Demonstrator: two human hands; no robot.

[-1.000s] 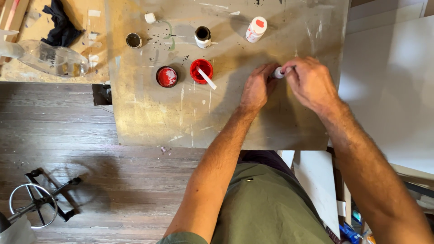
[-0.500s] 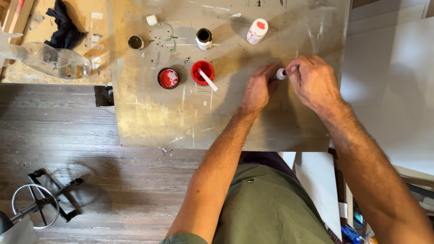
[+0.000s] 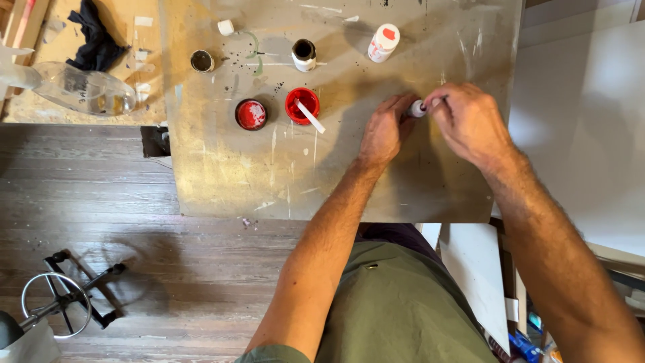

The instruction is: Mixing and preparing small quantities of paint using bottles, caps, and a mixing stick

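Small pale bottle (image 3: 417, 108), rounded and whitish, sits between both hands over the right part of the paint-streaked bench (image 3: 222, 181); the left hand (image 3: 384, 131) curls its fingers about it from one side, pinching it; the right hand (image 3: 470, 121) closes on it from the other, fingers bent together over its end; what its fingertips grip there is too small to tell. To the left of the hands stands an open red paint pot (image 3: 302, 105) with a white stick (image 3: 310, 116) leaning out of it; just beside that lies a round red lid (image 3: 250, 114). Further back stand a dark-mouthed jar (image 3: 304, 54) with a white label band, a white bottle (image 3: 383, 42) with a red patch, a small tin (image 3: 201, 61) and a white cap (image 3: 226, 27); a clear plastic bottle (image 3: 80, 89) lies on its side well apart at the left, near a black cloth (image 3: 97, 40).
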